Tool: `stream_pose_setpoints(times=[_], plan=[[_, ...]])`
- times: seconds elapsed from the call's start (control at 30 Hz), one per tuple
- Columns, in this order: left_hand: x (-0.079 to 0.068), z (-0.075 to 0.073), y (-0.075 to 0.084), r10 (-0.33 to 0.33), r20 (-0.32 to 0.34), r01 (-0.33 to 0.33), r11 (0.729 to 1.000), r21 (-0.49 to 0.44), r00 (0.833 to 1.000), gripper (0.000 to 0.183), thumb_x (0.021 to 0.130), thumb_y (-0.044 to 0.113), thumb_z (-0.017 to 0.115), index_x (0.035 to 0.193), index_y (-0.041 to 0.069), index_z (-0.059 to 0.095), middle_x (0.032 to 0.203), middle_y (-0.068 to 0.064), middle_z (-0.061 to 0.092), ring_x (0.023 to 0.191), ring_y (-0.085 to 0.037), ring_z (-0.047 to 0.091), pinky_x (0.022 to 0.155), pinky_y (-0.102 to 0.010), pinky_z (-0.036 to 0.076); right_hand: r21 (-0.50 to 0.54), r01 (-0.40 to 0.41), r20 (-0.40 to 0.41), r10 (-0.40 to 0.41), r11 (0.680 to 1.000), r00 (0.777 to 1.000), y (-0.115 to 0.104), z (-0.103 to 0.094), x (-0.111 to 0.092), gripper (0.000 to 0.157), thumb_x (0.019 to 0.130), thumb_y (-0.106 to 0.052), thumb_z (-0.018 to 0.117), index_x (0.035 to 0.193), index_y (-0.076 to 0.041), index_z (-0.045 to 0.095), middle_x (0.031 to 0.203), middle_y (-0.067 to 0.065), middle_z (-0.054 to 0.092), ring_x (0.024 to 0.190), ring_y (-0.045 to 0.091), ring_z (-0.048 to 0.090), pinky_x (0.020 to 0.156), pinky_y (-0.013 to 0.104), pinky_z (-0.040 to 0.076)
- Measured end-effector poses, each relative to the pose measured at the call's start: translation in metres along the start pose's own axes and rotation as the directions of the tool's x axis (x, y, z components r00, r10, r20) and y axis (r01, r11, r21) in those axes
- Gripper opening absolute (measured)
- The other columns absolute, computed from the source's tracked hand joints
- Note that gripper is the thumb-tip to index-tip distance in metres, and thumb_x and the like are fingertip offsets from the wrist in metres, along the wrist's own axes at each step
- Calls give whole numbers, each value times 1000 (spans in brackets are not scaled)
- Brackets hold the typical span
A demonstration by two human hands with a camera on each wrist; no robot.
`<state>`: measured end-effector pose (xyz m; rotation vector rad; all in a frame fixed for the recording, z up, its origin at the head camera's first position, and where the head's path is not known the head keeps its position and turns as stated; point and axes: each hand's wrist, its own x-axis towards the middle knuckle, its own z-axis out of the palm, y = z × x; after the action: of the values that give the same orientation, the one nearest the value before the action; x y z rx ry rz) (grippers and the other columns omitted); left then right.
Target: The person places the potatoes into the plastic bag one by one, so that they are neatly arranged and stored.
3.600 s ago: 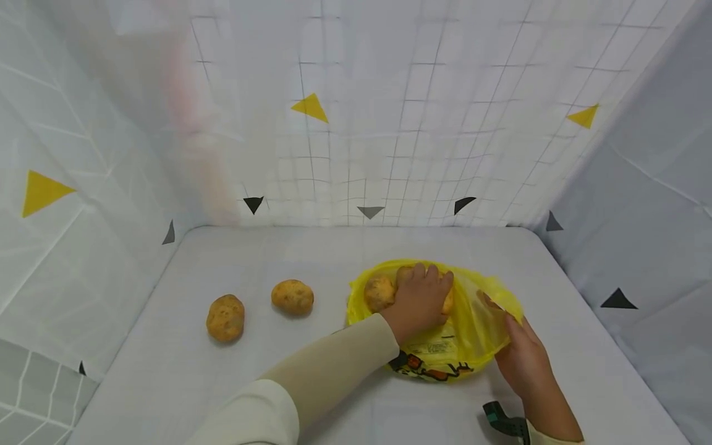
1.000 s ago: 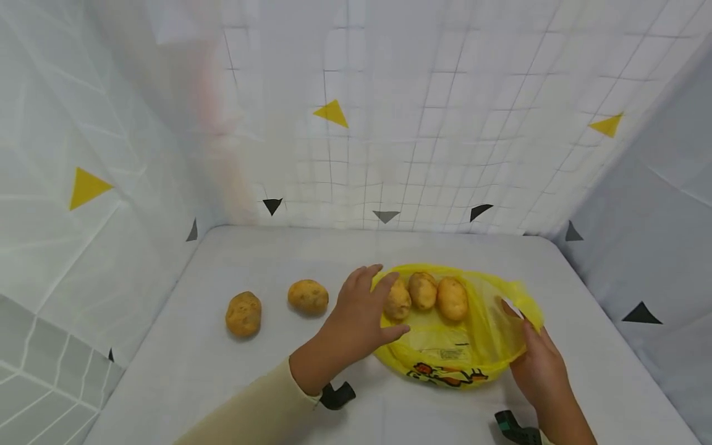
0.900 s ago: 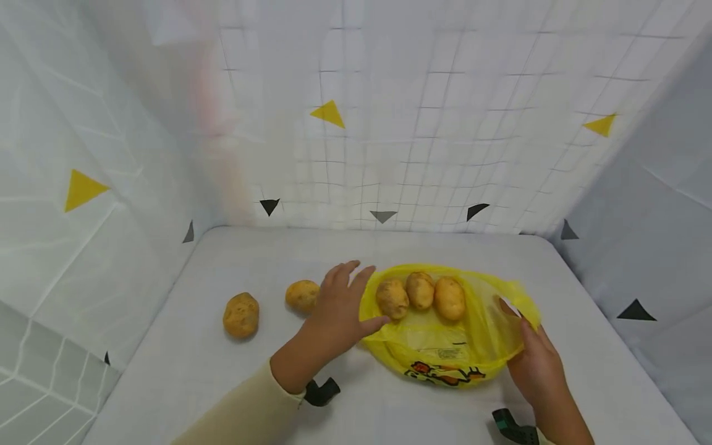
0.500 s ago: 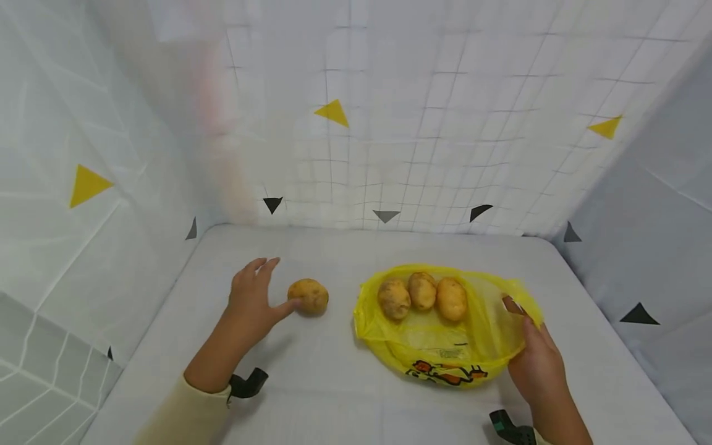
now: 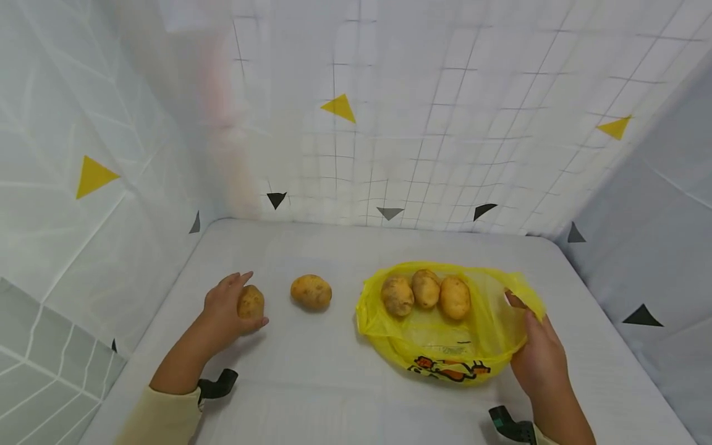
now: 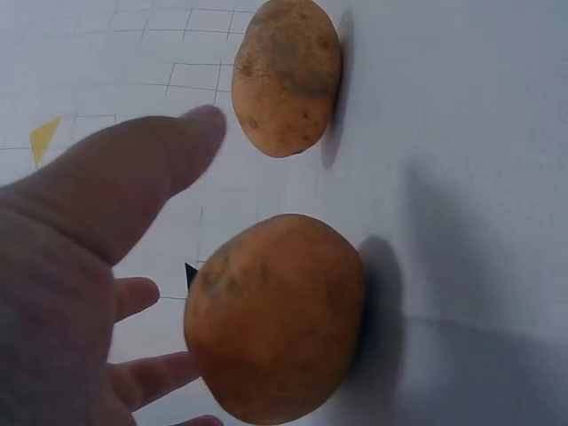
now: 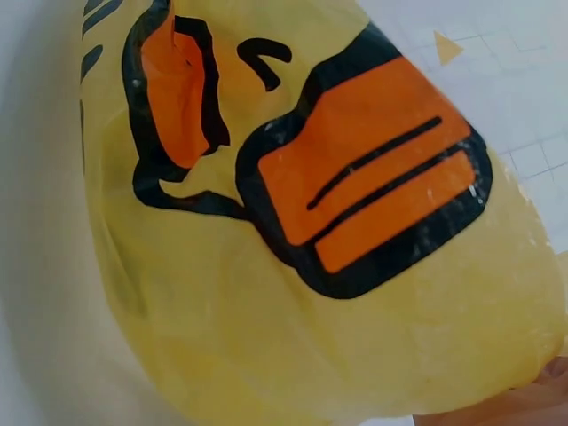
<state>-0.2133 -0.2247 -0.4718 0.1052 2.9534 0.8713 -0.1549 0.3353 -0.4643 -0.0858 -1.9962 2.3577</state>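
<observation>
Two pale sleeves [image 5: 160, 417]: at the bottom edge, one behind each hand, the right one only a sliver.
Black wrist devices [image 5: 218, 384]: one at each wrist, above the table.
Right hand [image 5: 539, 352]: gripping the right rim of the bag, thumb on the near side, fingers partly behind the thin plastic; the right wrist view shows little of it.
Left hand [image 5: 225, 309]: fingers spread and gently curved around the leftmost potato; the left wrist view shows a gap between thumb and potato, and whether any fingertip touches it I cannot tell.
Yellow bag [image 5: 400, 352]: lying on the table at right, mouth spread wide, with a black and orange print [image 5: 453, 369] on its near side.
Leftmost potato [image 5: 252, 303]: on the table, between the left hand's thumb and fingers, partly hidden by the hand.
Loose potato [image 5: 311, 292]: on the table between the leftmost potato and the bag, apart from both.
Bagged potatoes [image 5: 426, 288]: three in a row inside the bag, toward its far side.
White table [image 5: 311, 395]: under everything, its far corners rounded.
Back wall [image 5: 389, 62]: white, with thin grid lines, yellow triangles [image 5: 340, 109] higher up and dark triangles [image 5: 276, 199] just above the table's far edge.
</observation>
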Motion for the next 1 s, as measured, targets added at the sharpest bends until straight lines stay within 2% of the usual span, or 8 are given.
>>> stream_pose_setpoints(times=[0.1,0.17,0.27,0.37,0.57,0.73,0.9,1.0], plan=[[1,5,-4,19,19,-19,1000,5,1000,105,82,41,89,163,12,31,165,-27,25,141,-59,32,93,-67,50,10,-16,-22,16,1000,1000,-5,3,0,57,113,-49,29,164,-23,27,172,-14,6,157,12,5,125,27,20],[1,8,-5,28,23,-28,1000,1,999,102,82,38,89,162,11,33,164,-26,27,138,-57,37,92,-64,51,18,-21,-36,21,1000,999,-9,4,0,57,113,-50,31,163,-24,29,171,-14,10,156,13,8,122,23,28],[1,11,-6,35,32,-35,999,-1,999,96,83,34,88,160,8,36,162,-25,30,134,-54,43,88,-58,53,30,-20,-48,22,999,999,-13,6,0,56,112,-51,33,161,-24,30,169,-14,13,155,17,11,110,14,42],[0,13,-7,32,45,-32,999,7,998,92,86,30,87,159,7,38,162,-25,29,133,-53,44,91,-59,53,42,-12,-43,14,999,999,-17,8,0,56,112,-51,34,161,-23,31,168,-12,15,154,20,14,101,13,48],[1,14,-3,45,28,-45,999,21,999,88,88,28,86,159,6,39,161,-25,32,135,-51,46,98,-65,50,74,28,-39,-25,997,999,-22,11,2,56,113,-49,36,160,-19,34,166,-9,18,150,21,22,103,19,50],[3,17,21,100,-5,-100,995,-17,995,85,88,29,86,158,9,42,161,-21,35,136,-45,50,102,-63,50,100,51,-36,-48,994,998,-25,15,2,56,113,-47,36,160,-16,34,166,-9,20,152,22,21,104,20,50],[4,22,59,141,23,-139,988,-68,990,87,88,35,86,160,16,41,166,-13,31,147,-41,43,110,-63,45,108,31,-47,-26,994,999,-25,17,3,55,113,-47,35,160,-18,34,167,-11,18,155,22,14,104,17,49],[4,23,78,162,39,-158,984,-77,986,89,87,38,87,161,18,41,167,-10,32,149,-38,41,113,-62,43,93,19,-64,-13,995,998,-23,18,1,57,112,-50,36,160,-19,35,166,-10,19,154,23,16,103,18,50]])
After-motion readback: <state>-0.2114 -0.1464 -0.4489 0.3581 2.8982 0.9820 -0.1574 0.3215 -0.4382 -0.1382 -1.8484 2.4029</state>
